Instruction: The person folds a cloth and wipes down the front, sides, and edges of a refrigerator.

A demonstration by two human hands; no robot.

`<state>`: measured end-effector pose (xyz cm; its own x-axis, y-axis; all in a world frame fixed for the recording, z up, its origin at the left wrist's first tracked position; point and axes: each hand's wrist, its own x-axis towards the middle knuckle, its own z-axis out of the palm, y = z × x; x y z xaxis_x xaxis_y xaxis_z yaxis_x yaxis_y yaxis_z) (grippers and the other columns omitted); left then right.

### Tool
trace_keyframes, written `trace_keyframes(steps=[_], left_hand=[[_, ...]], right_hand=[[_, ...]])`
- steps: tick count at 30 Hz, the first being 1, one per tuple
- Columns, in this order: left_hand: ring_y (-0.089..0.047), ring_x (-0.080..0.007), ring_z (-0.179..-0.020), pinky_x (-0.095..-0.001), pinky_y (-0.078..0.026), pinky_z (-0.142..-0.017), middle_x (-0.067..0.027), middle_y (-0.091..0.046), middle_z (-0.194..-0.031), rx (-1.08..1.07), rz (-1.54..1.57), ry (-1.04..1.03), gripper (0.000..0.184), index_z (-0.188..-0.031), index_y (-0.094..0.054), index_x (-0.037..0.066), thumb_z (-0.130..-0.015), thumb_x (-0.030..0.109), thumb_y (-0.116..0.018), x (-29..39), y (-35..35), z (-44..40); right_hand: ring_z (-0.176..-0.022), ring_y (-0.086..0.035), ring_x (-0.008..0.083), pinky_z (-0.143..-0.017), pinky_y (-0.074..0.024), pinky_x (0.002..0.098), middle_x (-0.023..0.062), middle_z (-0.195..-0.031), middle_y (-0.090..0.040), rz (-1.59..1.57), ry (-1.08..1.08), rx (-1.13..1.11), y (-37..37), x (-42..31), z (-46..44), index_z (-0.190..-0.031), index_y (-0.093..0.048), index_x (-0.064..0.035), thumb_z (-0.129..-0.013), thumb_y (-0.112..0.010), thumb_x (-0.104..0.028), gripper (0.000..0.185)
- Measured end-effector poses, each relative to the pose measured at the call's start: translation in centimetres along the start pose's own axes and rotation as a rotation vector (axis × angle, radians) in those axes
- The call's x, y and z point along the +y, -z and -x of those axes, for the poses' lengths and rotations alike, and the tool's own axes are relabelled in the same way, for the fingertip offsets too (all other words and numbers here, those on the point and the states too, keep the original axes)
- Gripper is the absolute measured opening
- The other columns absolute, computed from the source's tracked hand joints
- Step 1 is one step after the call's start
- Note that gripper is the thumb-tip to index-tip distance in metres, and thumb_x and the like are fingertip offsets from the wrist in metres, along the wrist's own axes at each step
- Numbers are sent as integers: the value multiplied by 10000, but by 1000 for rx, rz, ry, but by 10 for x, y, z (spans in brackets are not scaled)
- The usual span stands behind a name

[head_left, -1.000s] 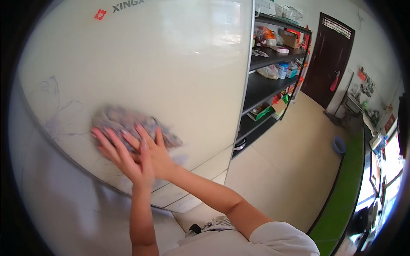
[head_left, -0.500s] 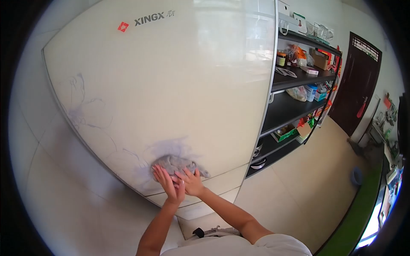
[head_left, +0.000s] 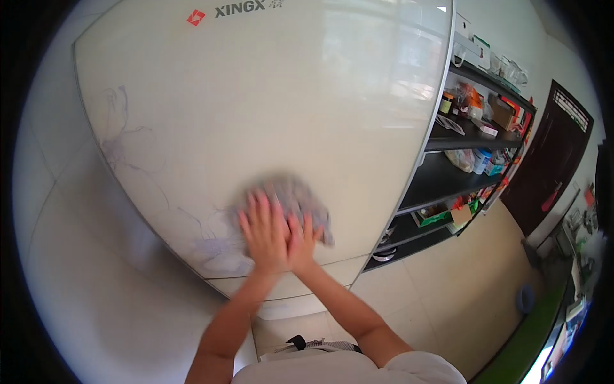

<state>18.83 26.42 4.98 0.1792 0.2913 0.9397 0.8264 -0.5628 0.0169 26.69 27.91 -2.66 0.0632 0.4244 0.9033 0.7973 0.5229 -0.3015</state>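
Observation:
A grey cloth [head_left: 291, 190], blurred by motion, lies bunched against the glossy cream refrigerator door [head_left: 224, 102]. My left hand [head_left: 265, 238] holds the cloth pressed to the door, its fingers extended over the left part. Right beside it, my right hand [head_left: 303, 244] bears on the cloth's lower right part, the two hands touching near the thumbs. Bluish smudges [head_left: 217, 249] show on the door to the lower left of the cloth. Thin purple scribbled lines [head_left: 131, 131] run along the door's left side.
Black shelving [head_left: 441, 179] with jars, bags and boxes stands right of the refrigerator. Farther back is a dark door [head_left: 547, 160]. A blue bin [head_left: 526, 298] sits on the tiled floor [head_left: 409, 301], near a green surface [head_left: 511, 345] at the lower right.
Both hands have pushed the cloth upward and slightly right across the door. Smudges that were beside and above the cloth now lie below and left of it. The view has shifted a little.

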Motion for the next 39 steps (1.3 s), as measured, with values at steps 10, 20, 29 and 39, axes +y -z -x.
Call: trace_keyframes(steps=[10, 20, 29, 39], left_hand=[[-71, -567, -1314, -684, -35, -1009, -364, -62, -1439, -75, 136, 79, 773, -1394, -128, -102, -875, 338, -493, 38, -44, 82], [-148, -431, -1368, -557, -51, -1079, -274, -176, -1469, 215, 57, -21, 659, -1401, -251, -48, -865, 258, -480, 48, 35, -203], [-120, -555, -1311, -701, -46, -1000, -347, -103, -1442, -202, 64, 86, 776, -1383, -162, -93, -858, 357, -514, 57, -75, 137], [-101, -505, -1347, -609, -48, -1061, -332, -139, -1449, 40, 63, -39, 738, -1389, -201, -107, -876, 356, -457, 65, 3, -134]], right_hand=[[-1257, -379, 260, -989, -130, 611, -32, -1297, -488, 276, 393, -19, 6, 85, 64, -1276, -523, -247, -848, -443, -351, 448], [-1329, -314, 267, -1045, -132, 558, -7, -1430, -373, 136, 297, 153, 107, -23, -232, -1348, -453, -171, -891, -405, -246, 466], [-1261, -311, 367, -825, -244, 673, -3, -1375, -387, 138, 153, -402, 11, 125, 137, -1287, -507, -222, -805, -492, -377, 507], [-1342, -277, 300, -1024, -85, 590, 28, -1446, -346, 94, 246, 38, 102, 30, -156, -1350, -452, -165, -874, -410, -287, 494]])
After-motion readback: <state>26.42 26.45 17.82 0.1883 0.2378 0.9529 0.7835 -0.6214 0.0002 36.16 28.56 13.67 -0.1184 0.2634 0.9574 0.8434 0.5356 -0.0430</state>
